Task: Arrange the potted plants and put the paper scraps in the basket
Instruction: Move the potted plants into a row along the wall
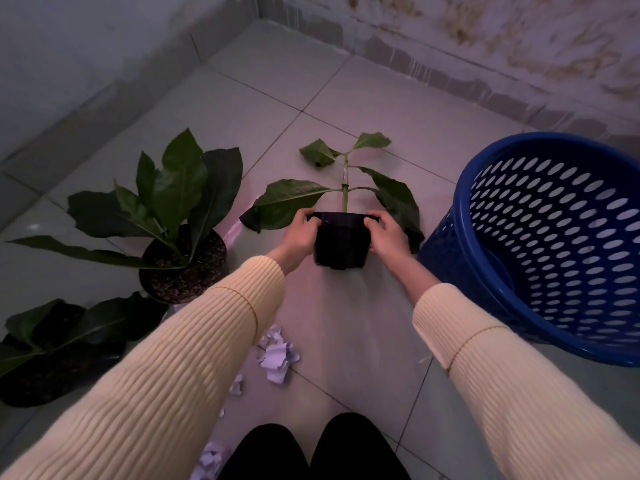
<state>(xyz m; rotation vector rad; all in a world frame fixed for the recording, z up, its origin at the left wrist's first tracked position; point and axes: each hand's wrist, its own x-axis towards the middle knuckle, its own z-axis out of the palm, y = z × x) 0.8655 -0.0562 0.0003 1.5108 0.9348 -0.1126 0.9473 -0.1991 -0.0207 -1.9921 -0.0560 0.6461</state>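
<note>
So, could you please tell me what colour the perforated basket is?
The basket is blue, with rows of oval holes; the head view shows it clearly.

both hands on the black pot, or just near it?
Touching. The head view shows the left hand and right hand pressed to opposite sides of the black pot, fingers curled over its rim.

Perforated plastic basket (pixel 554 244), glossy floor tiles (pixel 346 323), ribbed knit sleeves (pixel 173 375).

Pale tiled floor (pixel 363 109) w/ dark grout lines: 2 black leafy pots at left (pixel 183 261) (pixel 45 358), blue perforated plastic basket (pixel 554 244) right, white crumpled paper scraps (pixel 277 355) centre.
</note>
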